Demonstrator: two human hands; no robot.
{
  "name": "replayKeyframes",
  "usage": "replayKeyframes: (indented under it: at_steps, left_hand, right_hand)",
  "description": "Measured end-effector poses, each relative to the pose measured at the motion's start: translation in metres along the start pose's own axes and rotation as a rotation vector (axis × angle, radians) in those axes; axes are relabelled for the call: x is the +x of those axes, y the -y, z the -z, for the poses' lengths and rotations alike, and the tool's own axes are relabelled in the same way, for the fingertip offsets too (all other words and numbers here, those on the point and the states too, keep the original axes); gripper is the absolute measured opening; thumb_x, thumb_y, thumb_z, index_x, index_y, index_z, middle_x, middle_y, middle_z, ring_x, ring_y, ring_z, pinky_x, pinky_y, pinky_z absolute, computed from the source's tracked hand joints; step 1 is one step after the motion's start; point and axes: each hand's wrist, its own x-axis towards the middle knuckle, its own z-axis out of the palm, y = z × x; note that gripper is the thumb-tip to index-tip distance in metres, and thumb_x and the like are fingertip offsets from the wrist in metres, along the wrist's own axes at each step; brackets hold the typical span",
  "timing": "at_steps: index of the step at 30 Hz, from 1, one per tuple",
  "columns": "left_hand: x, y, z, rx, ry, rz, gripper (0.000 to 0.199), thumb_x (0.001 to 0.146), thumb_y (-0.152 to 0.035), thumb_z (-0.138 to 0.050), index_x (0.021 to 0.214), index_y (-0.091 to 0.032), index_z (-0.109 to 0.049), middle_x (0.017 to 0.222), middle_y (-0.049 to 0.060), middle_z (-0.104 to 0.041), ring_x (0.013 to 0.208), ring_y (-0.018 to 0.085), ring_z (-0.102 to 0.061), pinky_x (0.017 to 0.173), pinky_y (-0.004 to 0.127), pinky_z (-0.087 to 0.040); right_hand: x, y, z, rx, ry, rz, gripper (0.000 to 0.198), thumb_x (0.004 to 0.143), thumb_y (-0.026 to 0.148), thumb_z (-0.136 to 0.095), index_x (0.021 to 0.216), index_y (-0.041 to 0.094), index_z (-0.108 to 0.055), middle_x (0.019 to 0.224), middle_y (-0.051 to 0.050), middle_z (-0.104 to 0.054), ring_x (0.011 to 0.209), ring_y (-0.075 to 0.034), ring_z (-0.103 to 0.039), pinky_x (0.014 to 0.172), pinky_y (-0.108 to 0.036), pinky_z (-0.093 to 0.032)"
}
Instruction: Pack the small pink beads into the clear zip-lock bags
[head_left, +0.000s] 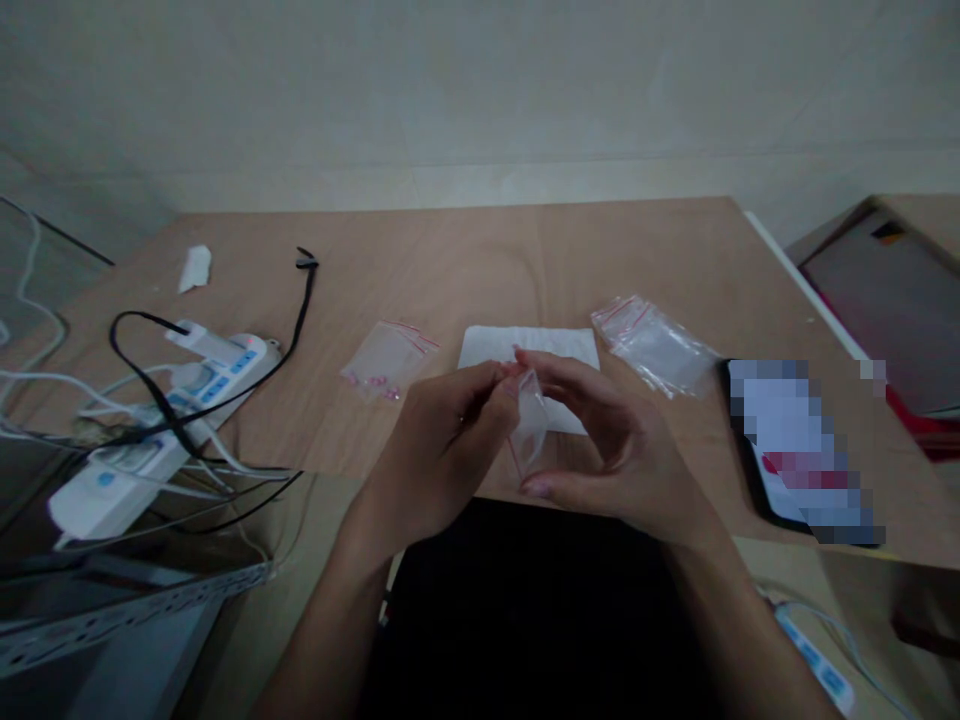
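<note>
A small clear zip bag (529, 425) with a reddish seal line is held up between my two hands, just above the near edge of the wooden table. My left hand (450, 440) pinches its upper left side between thumb and fingers. Around its right side curves my right hand (622, 440), with the fingers at the top and the thumb at the lower corner. Whether anything is inside this bag I cannot make out. Behind the hands lies a white sheet of paper (487, 345). Left of it, a flat zip bag (386, 355) has several small pink pieces (379, 381) at its near end.
A pile of clear zip bags (660, 350) lies at the right, beside a phone (802, 450). On the left are a white power strip (225, 375) with tangled cables, a black strap (306, 300) and a paper scrap (196, 268). Another power strip (814, 655) is below right.
</note>
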Motion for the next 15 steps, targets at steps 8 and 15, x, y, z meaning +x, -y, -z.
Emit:
replayKeyframes:
  at_steps: [8,15]
  left_hand:
    - [0.004,-0.007,0.0,-0.005,-0.061,0.065,0.035,0.089,-0.026,-0.048,0.055,-0.02,-0.042,0.049,-0.006,-0.039,0.046,0.008,-0.034,0.043,0.025,-0.025]
    - [0.018,0.0,-0.007,-0.212,-0.338,0.123,0.034,0.089,-0.027,-0.048,0.056,-0.02,-0.047,0.056,-0.002,-0.046,0.055,0.011,-0.045,0.051,0.024,-0.037]
  right_hand:
    - [0.0,0.0,-0.013,0.001,-0.202,0.025,0.049,0.065,0.031,-0.086,0.11,0.027,-0.066,0.104,-0.002,-0.072,0.104,-0.021,-0.067,0.097,-0.04,-0.052]
    - [0.016,0.017,0.006,-0.16,-0.158,0.086,0.037,0.071,0.034,-0.082,0.105,0.025,-0.069,0.097,-0.001,-0.074,0.091,-0.019,-0.069,0.082,-0.034,-0.056]
